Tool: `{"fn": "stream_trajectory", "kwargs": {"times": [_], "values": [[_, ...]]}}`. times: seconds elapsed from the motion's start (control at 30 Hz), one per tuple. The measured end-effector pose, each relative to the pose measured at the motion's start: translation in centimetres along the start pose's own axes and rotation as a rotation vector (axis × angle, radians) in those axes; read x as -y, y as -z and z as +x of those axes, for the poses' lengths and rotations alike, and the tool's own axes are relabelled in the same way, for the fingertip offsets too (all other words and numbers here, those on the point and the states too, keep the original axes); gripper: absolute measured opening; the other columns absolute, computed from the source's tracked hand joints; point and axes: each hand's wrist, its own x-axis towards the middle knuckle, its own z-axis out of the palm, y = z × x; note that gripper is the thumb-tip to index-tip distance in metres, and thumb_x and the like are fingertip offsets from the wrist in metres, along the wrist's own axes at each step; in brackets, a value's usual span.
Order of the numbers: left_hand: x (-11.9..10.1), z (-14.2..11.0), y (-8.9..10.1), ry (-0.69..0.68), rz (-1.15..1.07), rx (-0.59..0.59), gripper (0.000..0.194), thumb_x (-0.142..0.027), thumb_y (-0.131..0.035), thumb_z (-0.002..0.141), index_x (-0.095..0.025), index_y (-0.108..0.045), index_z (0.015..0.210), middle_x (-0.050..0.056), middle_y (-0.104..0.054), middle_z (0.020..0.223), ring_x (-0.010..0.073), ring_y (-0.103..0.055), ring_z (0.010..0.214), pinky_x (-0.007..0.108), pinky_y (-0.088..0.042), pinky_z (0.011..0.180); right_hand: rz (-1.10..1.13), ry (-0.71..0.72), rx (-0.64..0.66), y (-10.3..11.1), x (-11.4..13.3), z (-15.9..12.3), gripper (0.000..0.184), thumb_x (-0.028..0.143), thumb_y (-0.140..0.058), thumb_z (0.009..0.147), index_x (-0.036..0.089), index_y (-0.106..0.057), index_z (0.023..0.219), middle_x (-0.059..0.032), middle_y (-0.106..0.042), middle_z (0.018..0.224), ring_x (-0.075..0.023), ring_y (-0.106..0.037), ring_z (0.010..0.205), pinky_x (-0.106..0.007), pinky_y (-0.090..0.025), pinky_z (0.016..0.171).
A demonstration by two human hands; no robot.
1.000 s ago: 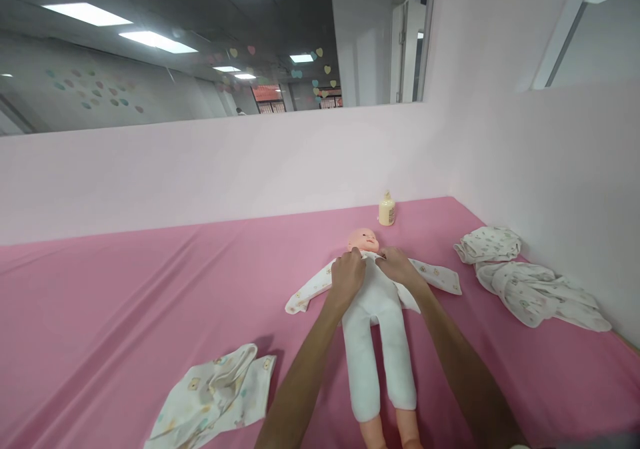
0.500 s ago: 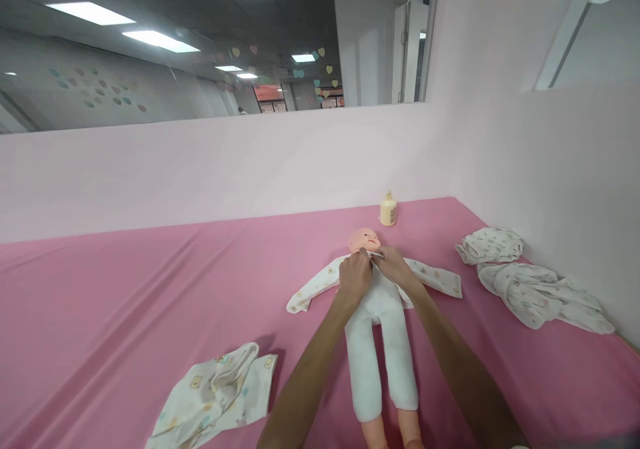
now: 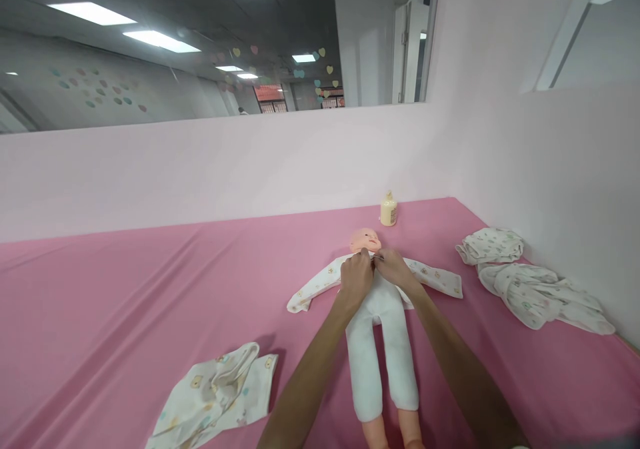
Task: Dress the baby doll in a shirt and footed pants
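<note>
A baby doll (image 3: 365, 239) lies on its back on the pink sheet, head toward the wall, its soft white body and legs showing below my hands. Its arms are inside the spread sleeves of a white printed baby shirt (image 3: 325, 279). At the doll's neck, my left hand (image 3: 357, 275) is closed on the shirt's front edge. Close beside it, my right hand (image 3: 393, 267) pinches the other side of the same front at the collar. My fingers hide whatever fastening is between them.
A cream pump bottle (image 3: 389, 209) stands behind the doll's head near the wall. Folded printed cloths (image 3: 540, 292) lie along the right wall. Another printed garment (image 3: 215, 395) lies crumpled at front left on the pink sheet (image 3: 125, 302). A wide mirror or window (image 3: 175, 89) spans the wall above.
My fingers shift slightly at the collar, and the bit of white edge between them shows less. Everything else stays in place.
</note>
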Motion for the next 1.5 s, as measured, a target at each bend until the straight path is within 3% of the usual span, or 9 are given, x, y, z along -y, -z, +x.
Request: {"fn": "stream_trajectory", "kwargs": {"times": [0.23,0.5,0.83,1.17,1.5], "values": [[0.0,0.0,0.0,-0.019,-0.009,0.052,0.024,-0.023,-0.035,0.094,-0.012,-0.052,0.108,0.016,-0.067,0.095,0.0292,-0.065,0.095,0.033,-0.044,0.071,0.021,-0.001,0.041,-0.1,-0.1,0.0,0.022,0.012,-0.039,0.074,0.019,-0.036,0.054,0.0026,-0.042,0.054,-0.0111,-0.039,0.055,-0.025,-0.026,0.053],[0.2,0.0,-0.7,-0.041,-0.008,0.026,0.024,-0.025,-0.036,0.094,-0.012,-0.051,0.107,0.015,-0.066,0.095,0.0295,-0.065,0.093,0.034,-0.045,0.069,0.102,-0.055,0.010,0.8,0.5,-0.5,0.025,0.013,-0.041,0.074,0.021,-0.029,0.053,0.0049,-0.029,0.053,-0.0098,-0.029,0.052,-0.026,-0.020,0.050],[0.0,0.0,-0.8,-0.050,0.019,0.032,0.024,-0.024,-0.034,0.094,-0.011,-0.050,0.108,0.015,-0.066,0.097,0.0292,-0.064,0.093,0.033,-0.044,0.068,0.027,-0.057,-0.009,0.6,1.3,-0.7,0.025,0.015,-0.039,0.076,0.020,-0.032,0.053,0.0039,-0.034,0.053,-0.0112,-0.034,0.054,-0.027,-0.022,0.053],[0.6,0.7,-1.5,-0.004,-0.090,0.041,0.020,-0.017,-0.036,0.090,-0.014,-0.051,0.103,0.012,-0.066,0.093,0.0270,-0.064,0.090,0.032,-0.039,0.066,-0.119,0.016,-0.036,0.3,2.2,-1.3,0.029,0.017,-0.039,0.082,0.020,-0.035,0.053,0.0008,-0.044,0.056,-0.0122,-0.037,0.055,-0.028,-0.024,0.055],[1.8,1.6,-2.9,-0.011,-0.307,0.014,0.010,-0.015,-0.042,0.084,-0.018,-0.050,0.080,0.006,-0.063,0.079,0.0197,-0.058,0.075,0.028,-0.032,0.060,-0.233,-0.002,-0.064,-0.1,2.7,-1.7,0.032,0.020,-0.040,0.085,0.019,-0.039,0.053,-0.0012,-0.049,0.058,-0.0127,-0.037,0.055,-0.029,-0.021,0.055]]}}
